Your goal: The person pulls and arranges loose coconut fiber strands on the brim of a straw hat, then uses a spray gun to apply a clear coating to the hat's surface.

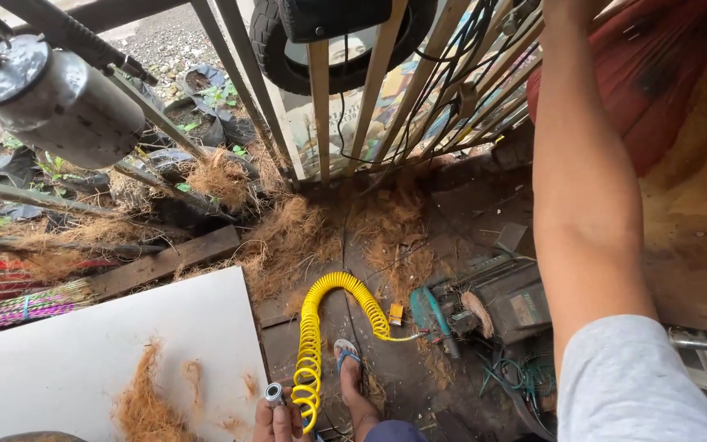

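My left hand (278,422) is at the bottom edge, closed around a small silver metal fitting (274,394) at the end of a yellow coiled air hose (314,344). The hose loops up and over to the right, ending near a teal power tool (429,314) on the floor. My right arm (587,188) reaches up along the right side; its hand is cut off by the top edge. My foot in a blue-strapped sandal (348,362) stands just right of the hose.
A white board (83,352) with tufts of brown fibre lies at the lower left. Fibre (288,237) is scattered over the dark floor. Slanted metal bars (321,98), a tyre (288,57), a grey metal cylinder (59,102) and a red surface (656,74) stand behind.
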